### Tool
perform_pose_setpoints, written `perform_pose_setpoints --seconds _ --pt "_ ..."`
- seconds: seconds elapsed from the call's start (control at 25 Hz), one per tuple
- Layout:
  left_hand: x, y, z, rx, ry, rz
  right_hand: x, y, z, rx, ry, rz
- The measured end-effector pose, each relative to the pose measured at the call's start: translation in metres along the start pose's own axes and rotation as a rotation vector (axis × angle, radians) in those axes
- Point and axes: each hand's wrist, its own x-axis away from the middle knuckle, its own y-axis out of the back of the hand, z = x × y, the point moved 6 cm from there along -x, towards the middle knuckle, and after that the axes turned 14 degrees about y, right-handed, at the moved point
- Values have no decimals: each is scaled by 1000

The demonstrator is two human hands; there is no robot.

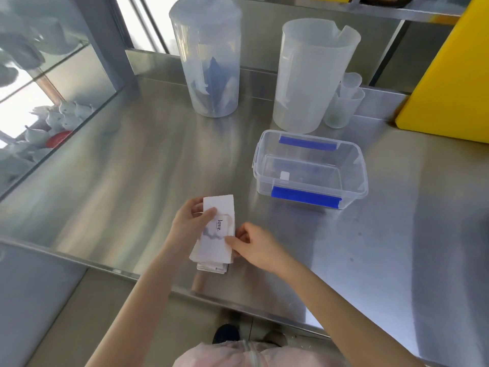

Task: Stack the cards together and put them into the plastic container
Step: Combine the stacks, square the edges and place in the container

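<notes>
A stack of white cards (217, 231) is held just above the steel counter near its front edge; the top card reads "love." over a pale blotch. My left hand (191, 221) grips the stack's left side with the thumb on top. My right hand (251, 245) pinches its lower right corner. A few more cards (213, 268) peek out below the stack on the counter. The clear plastic container (362, 170) with blue clips stands open to the right and further back, apart from both hands, with a small white piece inside.
Two tall translucent jugs (211, 62) (312, 75) and small cups (344, 104) stand at the back of the steel counter (132, 168). A yellow board (449, 88) leans at the right. A glass case with white crockery (53, 120) is on the left.
</notes>
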Motion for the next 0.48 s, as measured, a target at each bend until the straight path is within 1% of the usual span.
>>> perform_pose_setpoints --seconds 0.16,0.32,0.4,0.48 --pt "-9 9 6 -165 -17 -30 -12 -13 -1 47 -70 42" --pt "-16 14 18 -320 -13 -136 -18 -16 -9 173 -107 45" --pt "-19 13 24 -319 40 -140 -19 -15 -15 203 -130 27" --pt "-22 14 30 -338 156 -86 -20 -14 -23 128 -191 40"
